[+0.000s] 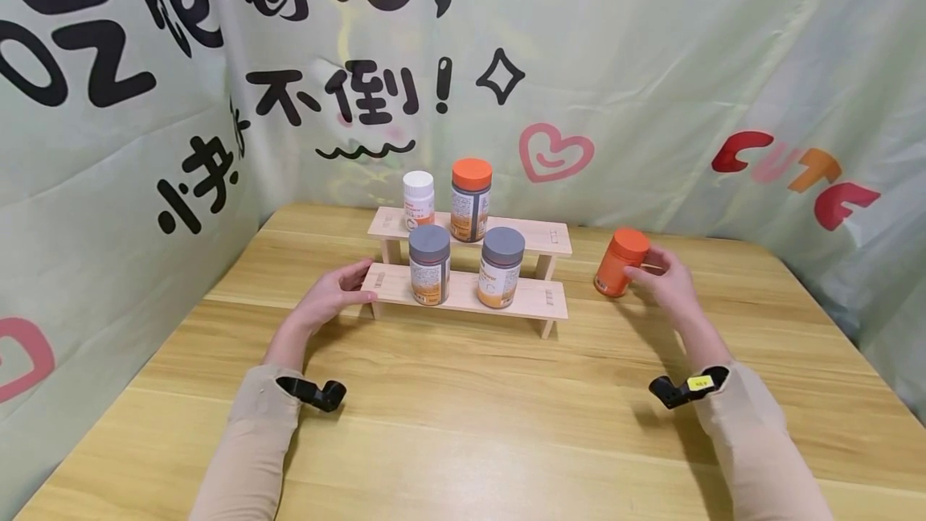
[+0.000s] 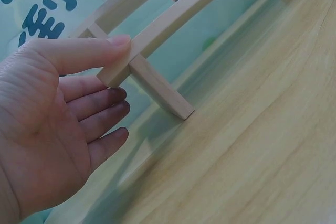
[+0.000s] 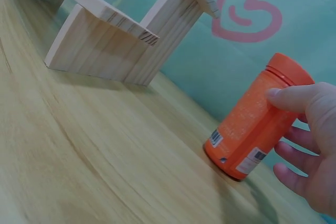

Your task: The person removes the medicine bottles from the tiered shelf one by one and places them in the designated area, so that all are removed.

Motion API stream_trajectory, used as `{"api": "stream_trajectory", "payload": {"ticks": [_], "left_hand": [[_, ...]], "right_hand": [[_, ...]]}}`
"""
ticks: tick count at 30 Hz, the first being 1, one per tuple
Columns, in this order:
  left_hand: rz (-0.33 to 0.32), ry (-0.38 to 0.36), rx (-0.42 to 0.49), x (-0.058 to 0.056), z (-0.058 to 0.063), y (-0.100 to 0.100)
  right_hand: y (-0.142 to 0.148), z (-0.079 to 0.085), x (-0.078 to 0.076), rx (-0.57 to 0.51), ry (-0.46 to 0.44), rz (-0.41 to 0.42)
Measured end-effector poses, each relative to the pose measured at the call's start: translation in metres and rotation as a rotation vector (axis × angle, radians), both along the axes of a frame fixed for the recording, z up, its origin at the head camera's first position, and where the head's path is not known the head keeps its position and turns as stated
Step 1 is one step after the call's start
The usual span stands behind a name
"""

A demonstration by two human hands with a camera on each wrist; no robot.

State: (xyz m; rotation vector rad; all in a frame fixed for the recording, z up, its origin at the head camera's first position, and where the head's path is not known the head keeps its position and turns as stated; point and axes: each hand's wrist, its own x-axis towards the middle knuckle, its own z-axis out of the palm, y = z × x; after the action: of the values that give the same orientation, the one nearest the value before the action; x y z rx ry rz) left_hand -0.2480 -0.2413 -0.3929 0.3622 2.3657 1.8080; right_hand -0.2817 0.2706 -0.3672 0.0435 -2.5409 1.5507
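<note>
My left hand (image 1: 329,296) pinches the left end of the lower tier of a two-step wooden display stand (image 1: 463,289), thumb on the top board and fingers at the end. At the right, my right hand (image 1: 669,280) holds an orange pill bottle (image 1: 617,264) by its upper part, between thumb and fingers; its base is at the tabletop. On the lower step stand two bottles with grey lids, a left one (image 1: 430,265) and a right one (image 1: 499,268). The upper step carries a small white bottle (image 1: 419,201) and a dark bottle with an orange lid (image 1: 471,201).
The stand rests on a wood-grain table (image 1: 463,424). Behind and to the left hangs a pale printed cloth (image 1: 651,63) with black lettering and hearts. Black wrist cameras sit on the left cuff (image 1: 314,392) and the right cuff (image 1: 687,387).
</note>
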Motion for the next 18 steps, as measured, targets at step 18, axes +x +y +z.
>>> {"api": "stream_trajectory", "payload": {"ticks": [18], "left_hand": [[0.006, 0.004, -0.014, 0.000, 0.000, -0.001]], "right_hand": [[0.013, 0.050, 0.013, -0.038, 0.112, 0.029]]}}
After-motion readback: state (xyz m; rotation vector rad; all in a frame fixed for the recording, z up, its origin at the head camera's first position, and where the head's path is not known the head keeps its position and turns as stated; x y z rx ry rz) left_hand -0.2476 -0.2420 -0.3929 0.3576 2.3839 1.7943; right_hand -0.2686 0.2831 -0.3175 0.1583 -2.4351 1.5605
